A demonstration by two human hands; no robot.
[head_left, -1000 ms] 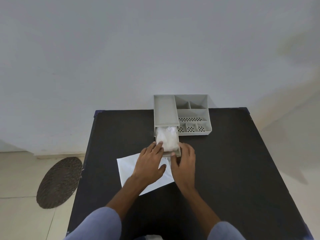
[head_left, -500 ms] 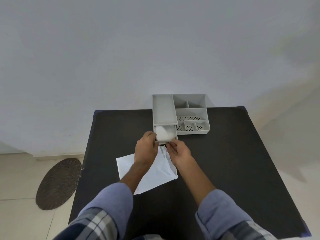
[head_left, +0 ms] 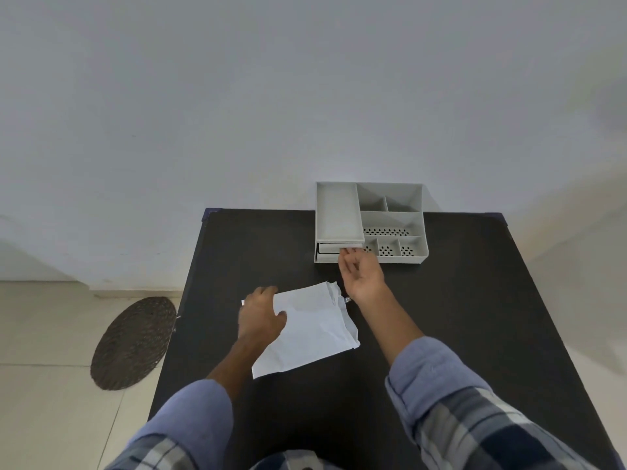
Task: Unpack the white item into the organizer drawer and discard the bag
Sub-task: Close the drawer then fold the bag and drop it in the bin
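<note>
A grey organizer (head_left: 393, 201) stands at the far edge of the black table (head_left: 458, 300). Its drawer (head_left: 329, 251) under the left tray is pushed in, only the front showing; the white item is hidden inside. My right hand (head_left: 361, 274) reaches forward, fingertips touching the drawer front, fingers apart. The empty white bag (head_left: 312, 330) lies crumpled and flat on the table in front of the organizer. My left hand (head_left: 259, 315) rests open over the bag's left edge, holding nothing.
The organizer's right side has several open compartments (head_left: 390, 247), some with perforated bottoms. A round dark woven mat (head_left: 134, 342) lies on the tiled floor left of the table. A pale wall rises right behind the table.
The drawer went from pulled out with the white item showing to pushed in. My left hand drew back from the drawer onto the bag. My right hand followed the drawer front forward.
</note>
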